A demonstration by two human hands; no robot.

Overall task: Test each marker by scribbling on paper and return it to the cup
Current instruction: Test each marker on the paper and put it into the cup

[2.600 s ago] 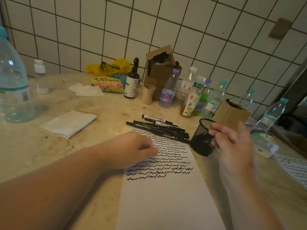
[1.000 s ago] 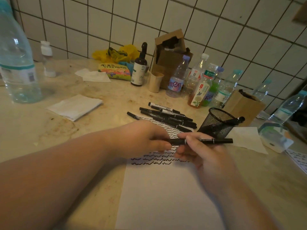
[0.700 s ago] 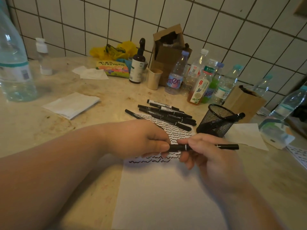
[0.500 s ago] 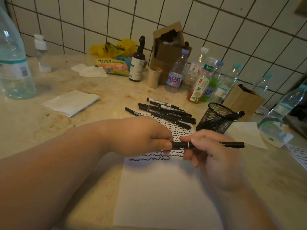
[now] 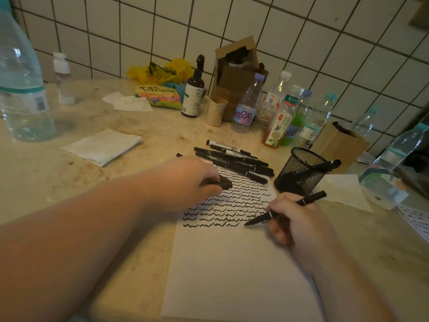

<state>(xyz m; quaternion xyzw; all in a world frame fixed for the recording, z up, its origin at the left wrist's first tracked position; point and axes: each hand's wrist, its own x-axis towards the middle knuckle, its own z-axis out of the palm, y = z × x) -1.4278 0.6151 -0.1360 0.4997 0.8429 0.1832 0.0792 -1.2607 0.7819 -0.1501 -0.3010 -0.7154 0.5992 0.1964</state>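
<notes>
A white sheet of paper (image 5: 234,270) lies on the counter, its upper part filled with rows of black squiggles. My right hand (image 5: 299,223) grips an uncapped black marker (image 5: 285,209), tip down just above the paper at the right end of the lowest rows. My left hand (image 5: 192,180) rests on the sheet's upper left and pinches the black cap (image 5: 224,183). Several black markers (image 5: 234,159) lie in a row beyond the paper. A black mesh cup (image 5: 300,170) stands to the right with one marker (image 5: 325,165) leaning in it.
Drink bottles (image 5: 277,117), a dark pump bottle (image 5: 193,94), a beige cup (image 5: 216,111) and cardboard boxes (image 5: 236,73) line the tiled wall. A folded napkin (image 5: 102,146) and a large water bottle (image 5: 22,89) sit left. A tissue (image 5: 343,191) lies right of the mesh cup.
My hands pulled the cap off the marker. The left hand moved up-left with the cap; the right hand turned the marker and lowered its tip to the paper.
</notes>
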